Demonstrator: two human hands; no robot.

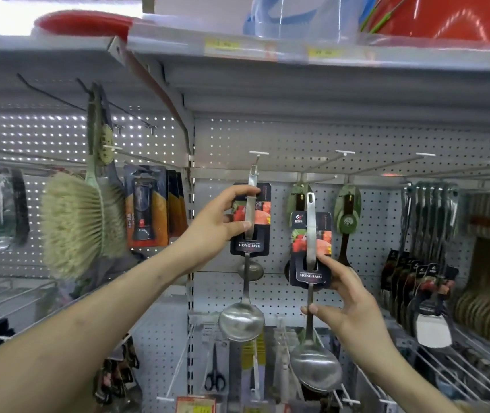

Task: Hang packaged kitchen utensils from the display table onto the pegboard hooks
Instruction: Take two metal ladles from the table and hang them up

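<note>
Top of the view is a smear: the price labels [222,44] on the upper shelf are unreadable, and the goods above them are cut off by the frame. The far left is blurred too, apart from a big bristle brush [79,228] hanging there. Both forearms cover part of the lower racks, though a pair of scissors [214,374] peeks through.

Now the action. The left hand [219,225] is up at the pegboard [357,138], thumb and forefinger pinching the first ladle [249,247] by its card and handle. The handle's tip sits right at the white-capped hook [258,153]; I can't tell whether the hole is actually on the wire.

The right hand [351,308] grips the second ladle [310,234] lower and to the right, forefinger against the card's edge, thumb on the shaft below it, clear of any hook.

Both ladles are plain steel with long flat handles and round bowls hanging down, each slotted through a dark card with red fruit pictures and the lettering "HONGJIAYU".
</note>
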